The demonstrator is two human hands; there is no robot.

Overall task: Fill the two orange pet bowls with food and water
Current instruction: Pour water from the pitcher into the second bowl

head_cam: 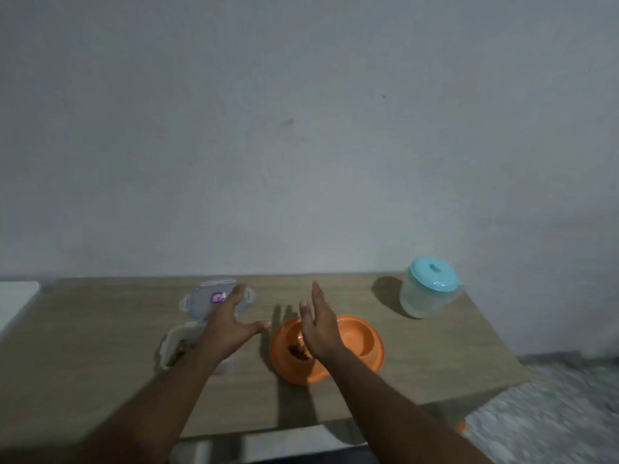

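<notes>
An orange double pet bowl (355, 343) sits on the wooden table (100, 329). Its left basin holds brown food, partly hidden by my right hand (318, 326), which hovers above it with straight fingers and holds nothing. My left hand (227, 326) is spread open above a clear food container (174, 346) with brown food inside. The container's clear lid (214, 296) lies flat behind it, partly covered by my fingers. A clear jar with a teal lid (430, 289) stands at the back right of the table.
A grey wall rises right behind the table. A white surface (16, 303) adjoins the table's left end. Speckled floor (552, 413) shows at the right, past the table's right edge. The table's front edge runs close below my forearms.
</notes>
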